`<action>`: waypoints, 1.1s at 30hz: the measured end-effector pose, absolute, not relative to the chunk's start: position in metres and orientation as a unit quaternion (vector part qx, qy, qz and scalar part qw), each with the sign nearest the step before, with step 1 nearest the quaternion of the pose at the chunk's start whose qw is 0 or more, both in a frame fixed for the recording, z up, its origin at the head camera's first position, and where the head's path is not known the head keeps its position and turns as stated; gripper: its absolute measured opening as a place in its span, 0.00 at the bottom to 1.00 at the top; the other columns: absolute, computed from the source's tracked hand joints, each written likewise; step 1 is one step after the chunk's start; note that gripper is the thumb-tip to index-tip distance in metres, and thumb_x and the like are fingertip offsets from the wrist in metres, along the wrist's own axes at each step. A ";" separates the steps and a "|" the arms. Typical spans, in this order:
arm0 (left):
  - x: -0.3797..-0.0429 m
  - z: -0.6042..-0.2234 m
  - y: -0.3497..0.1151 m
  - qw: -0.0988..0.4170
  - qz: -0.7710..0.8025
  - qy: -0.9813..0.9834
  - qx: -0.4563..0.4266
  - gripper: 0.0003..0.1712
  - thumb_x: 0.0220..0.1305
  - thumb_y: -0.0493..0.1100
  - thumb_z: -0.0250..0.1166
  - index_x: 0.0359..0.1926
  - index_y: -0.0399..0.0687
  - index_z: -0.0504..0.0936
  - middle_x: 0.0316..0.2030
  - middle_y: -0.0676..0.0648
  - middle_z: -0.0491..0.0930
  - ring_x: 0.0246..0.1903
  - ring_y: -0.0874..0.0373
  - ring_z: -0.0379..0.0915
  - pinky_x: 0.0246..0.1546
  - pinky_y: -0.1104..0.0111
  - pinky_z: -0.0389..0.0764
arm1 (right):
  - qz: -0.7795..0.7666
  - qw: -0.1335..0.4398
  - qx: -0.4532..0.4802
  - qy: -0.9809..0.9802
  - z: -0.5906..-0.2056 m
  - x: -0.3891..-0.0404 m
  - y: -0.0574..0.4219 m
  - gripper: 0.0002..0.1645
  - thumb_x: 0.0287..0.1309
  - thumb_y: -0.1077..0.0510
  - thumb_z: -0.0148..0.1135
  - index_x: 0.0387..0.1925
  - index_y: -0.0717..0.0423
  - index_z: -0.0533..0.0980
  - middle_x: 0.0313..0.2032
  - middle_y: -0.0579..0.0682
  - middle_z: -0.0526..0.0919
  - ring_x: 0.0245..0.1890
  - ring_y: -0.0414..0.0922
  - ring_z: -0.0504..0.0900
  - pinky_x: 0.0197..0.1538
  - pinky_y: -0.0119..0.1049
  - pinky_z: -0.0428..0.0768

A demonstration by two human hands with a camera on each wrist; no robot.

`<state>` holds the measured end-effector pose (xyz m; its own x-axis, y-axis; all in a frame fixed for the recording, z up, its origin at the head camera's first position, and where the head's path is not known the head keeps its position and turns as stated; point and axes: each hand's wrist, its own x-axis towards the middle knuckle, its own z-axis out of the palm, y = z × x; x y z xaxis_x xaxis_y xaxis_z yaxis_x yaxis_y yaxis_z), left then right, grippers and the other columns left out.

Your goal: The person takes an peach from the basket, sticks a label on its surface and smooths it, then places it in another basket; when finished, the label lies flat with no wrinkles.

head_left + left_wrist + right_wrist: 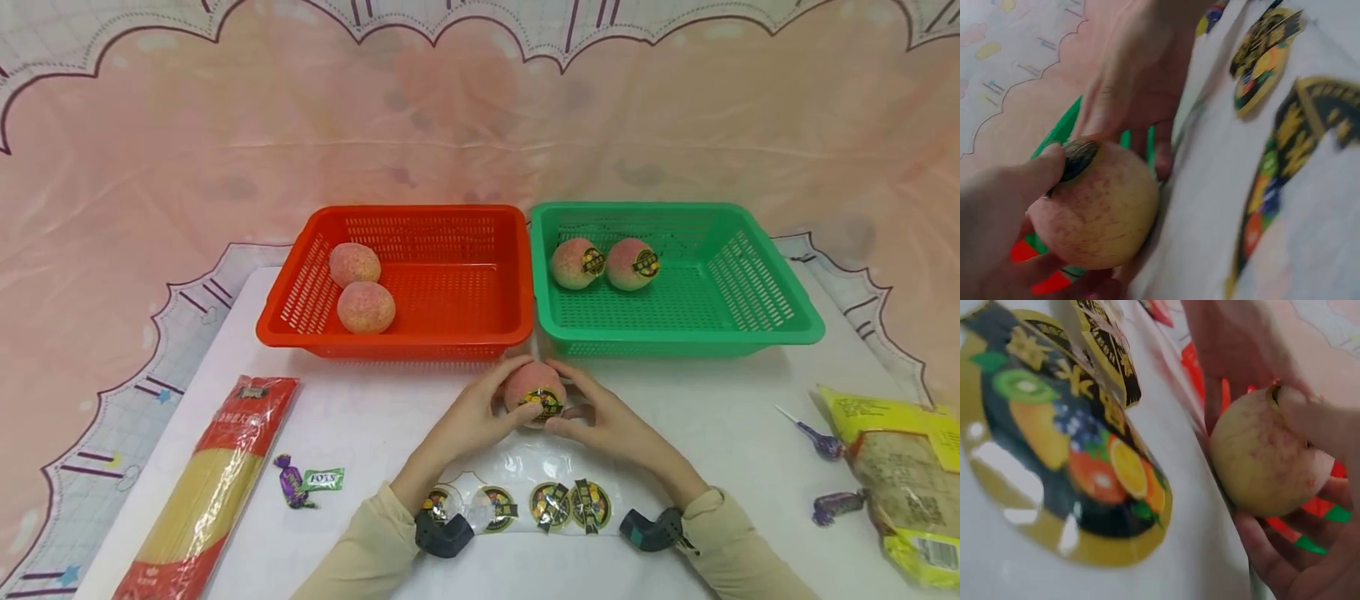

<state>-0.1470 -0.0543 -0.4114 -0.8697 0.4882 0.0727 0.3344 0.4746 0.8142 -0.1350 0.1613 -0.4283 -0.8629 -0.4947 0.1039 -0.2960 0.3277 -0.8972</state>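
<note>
In the head view a pink and yellow peach [534,385] sits low over the white table, between both hands. A round black and gold fruit sticker [542,403] is on its near side. My left hand [472,421] grips the peach from the left, its thumb on the sticker, as the left wrist view shows too. From the other side my right hand [618,421] holds it with curled fingers; in the right wrist view that thumb [1310,419] lies over part of the sticker. A clear sheet with several such stickers [550,506] lies just in front, between the forearms.
Behind stand a red basket [420,340] with two plain peaches [365,307] and a green basket [675,337] with two stickered peaches [632,264]. A noodle pack [217,483] and wrapped candies [294,482] lie left; a lollipop [821,440], another candy [837,506] and a yellow bag [903,483] lie right.
</note>
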 end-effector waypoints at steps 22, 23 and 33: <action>-0.138 -0.414 -0.045 0.075 0.486 0.851 0.187 0.37 0.45 0.58 0.67 0.54 0.55 0.59 0.50 0.51 0.69 0.47 0.59 0.70 0.45 0.67 0.74 | -0.668 0.066 -0.060 0.739 -0.408 -0.143 0.195 0.27 0.61 0.48 0.48 0.51 0.66 0.64 0.44 0.59 0.77 0.41 0.48 0.79 0.43 0.39 0.79; -0.138 -0.414 -0.044 0.078 0.486 0.850 0.185 0.39 0.45 0.58 0.67 0.55 0.55 0.59 0.51 0.51 0.69 0.48 0.59 0.70 0.45 0.67 0.74 | -0.698 0.064 -0.032 0.712 -0.405 -0.143 0.200 0.26 0.61 0.46 0.47 0.49 0.66 0.66 0.41 0.56 0.78 0.39 0.45 0.80 0.42 0.38 0.79; -0.133 -0.390 -0.035 0.052 0.532 0.817 0.216 0.35 0.46 0.61 0.65 0.56 0.66 0.65 0.50 0.61 0.68 0.47 0.65 0.68 0.45 0.68 0.73 | -0.893 -0.080 0.148 0.418 -0.387 -0.141 0.235 0.21 0.57 0.44 0.52 0.43 0.53 0.61 0.37 0.47 0.66 0.35 0.42 0.70 0.38 0.32 0.73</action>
